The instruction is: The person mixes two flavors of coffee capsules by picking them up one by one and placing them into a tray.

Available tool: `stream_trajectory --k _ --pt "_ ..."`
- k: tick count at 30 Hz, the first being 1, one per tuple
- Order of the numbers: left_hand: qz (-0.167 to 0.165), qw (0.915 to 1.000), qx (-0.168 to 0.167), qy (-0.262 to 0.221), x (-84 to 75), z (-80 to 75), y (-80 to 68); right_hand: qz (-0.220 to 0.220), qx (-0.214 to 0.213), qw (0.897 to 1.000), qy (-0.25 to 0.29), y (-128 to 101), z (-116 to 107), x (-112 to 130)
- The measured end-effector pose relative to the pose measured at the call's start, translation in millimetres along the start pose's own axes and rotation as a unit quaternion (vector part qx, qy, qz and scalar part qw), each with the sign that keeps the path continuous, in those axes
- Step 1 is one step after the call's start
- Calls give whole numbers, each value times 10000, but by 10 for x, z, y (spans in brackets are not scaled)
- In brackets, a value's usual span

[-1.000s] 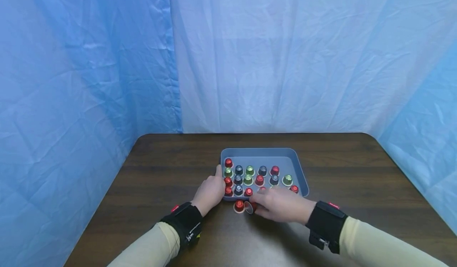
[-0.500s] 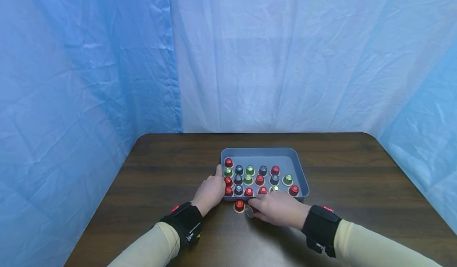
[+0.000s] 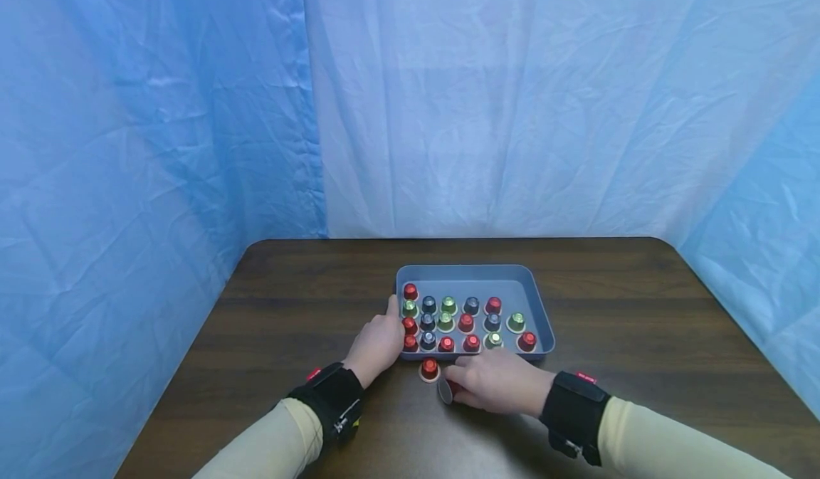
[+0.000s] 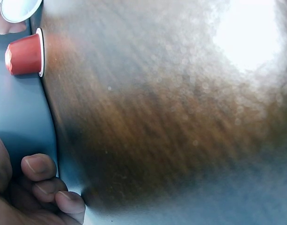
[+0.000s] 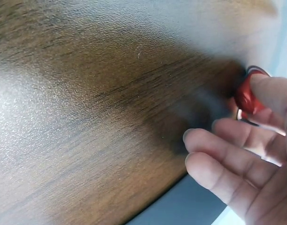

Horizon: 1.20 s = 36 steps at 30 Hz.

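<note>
A blue-grey tray [image 3: 470, 274] lies on the table, bearing red, green and dark blue coffee capsules in rough rows. My left hand [image 3: 378, 340] holds the tray's left front corner, one finger stretched along the left wall; its other fingers [image 4: 39, 166] curl against the tray in the left wrist view. Just in front of the tray, my right hand [image 3: 496, 379] pinches a red coffee capsule [image 5: 246, 97] between thumb and fingers. That capsule is tipped on its side, its silver lid facing left. Beside it a second red capsule [image 3: 429, 369] stands lid-down on the table.
The dark wooden table [image 3: 320, 272] extends around the tray on every side. Blue sheets [image 3: 512, 109] hang behind it and at both sides. Inside the tray, the back strip and the right back area show bare floor.
My right hand has drawn slightly toward me with the pinched capsule, uncovering red and green capsules in the tray's front row. The left hand and the tray have stayed put.
</note>
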<state>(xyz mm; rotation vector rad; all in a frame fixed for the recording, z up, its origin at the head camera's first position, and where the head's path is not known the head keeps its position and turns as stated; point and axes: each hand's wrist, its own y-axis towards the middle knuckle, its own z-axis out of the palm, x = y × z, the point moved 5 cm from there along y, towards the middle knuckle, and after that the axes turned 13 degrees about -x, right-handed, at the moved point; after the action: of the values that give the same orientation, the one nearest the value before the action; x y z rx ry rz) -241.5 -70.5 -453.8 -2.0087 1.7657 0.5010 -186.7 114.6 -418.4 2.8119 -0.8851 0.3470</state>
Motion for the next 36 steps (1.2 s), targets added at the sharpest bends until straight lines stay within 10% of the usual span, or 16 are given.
stream_trajectory --k 19,36 --pt "101 9999 -4 81 10 -11 -8 -1444 -623 9871 -314 -27 34 174" --pt "8 10000 15 14 4 1 -2 -1404 -455 9890 0 -51 19 144"
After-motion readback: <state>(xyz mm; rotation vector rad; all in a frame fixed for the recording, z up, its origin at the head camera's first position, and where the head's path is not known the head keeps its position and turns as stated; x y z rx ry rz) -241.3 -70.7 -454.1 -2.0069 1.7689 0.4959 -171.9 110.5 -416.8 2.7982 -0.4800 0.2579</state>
